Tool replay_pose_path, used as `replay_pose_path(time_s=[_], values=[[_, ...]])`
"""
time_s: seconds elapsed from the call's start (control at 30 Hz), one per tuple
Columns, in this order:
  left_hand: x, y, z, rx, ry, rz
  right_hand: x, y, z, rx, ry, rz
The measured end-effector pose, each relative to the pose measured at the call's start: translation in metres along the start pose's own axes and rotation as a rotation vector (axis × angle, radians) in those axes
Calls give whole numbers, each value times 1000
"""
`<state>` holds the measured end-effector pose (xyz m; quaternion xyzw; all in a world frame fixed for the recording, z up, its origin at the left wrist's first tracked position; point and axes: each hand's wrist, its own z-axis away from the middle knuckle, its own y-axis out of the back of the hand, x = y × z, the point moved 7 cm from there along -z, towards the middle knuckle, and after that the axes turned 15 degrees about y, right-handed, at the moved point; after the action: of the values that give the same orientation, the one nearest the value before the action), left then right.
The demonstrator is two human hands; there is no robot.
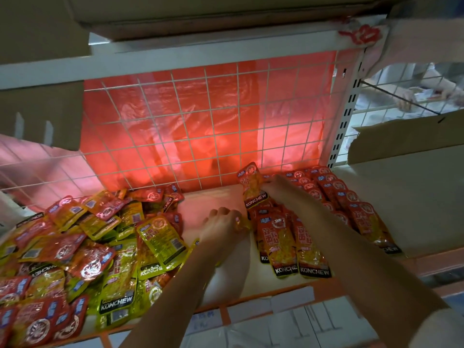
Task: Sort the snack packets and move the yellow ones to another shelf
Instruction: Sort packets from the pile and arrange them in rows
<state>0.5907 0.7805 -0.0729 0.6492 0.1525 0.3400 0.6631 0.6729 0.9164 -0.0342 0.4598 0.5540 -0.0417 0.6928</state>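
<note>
A mixed heap of red and yellow-green snack packets (82, 244) fills the left half of the white shelf (213, 199). On the right, red packets (298, 247) lie in neat overlapping rows. My right hand (278, 188) reaches to the back and holds one red packet (252, 187) upright above those rows. My left hand (223, 226) is at the shelf's middle with curled fingers; its fingertips touch the left edge of the red rows, and something small and yellowish shows at them.
A white wire grid (200, 121) backed by red plastic closes the rear. A white upright post (349, 104) bounds the right side, with cardboard (401, 139) beyond it. An orange price rail (251, 305) runs along the front edge. Another shelf hangs overhead.
</note>
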Motion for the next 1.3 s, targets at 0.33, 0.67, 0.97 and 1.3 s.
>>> replay_pose_path(time_s=[0.33,0.67,0.97,1.3], values=[[-7,5,-4,2,-20,30,2,-18,-28,-85,-44,213],[-14,8,-3,-6,-52,66,-16,-37,-48,-183,-58,508],[-21,12,1,-14,-72,71,-15,-45,-55,-130,16,646],[-30,15,4,-33,-81,70,-15,-46,-58,-85,35,662]])
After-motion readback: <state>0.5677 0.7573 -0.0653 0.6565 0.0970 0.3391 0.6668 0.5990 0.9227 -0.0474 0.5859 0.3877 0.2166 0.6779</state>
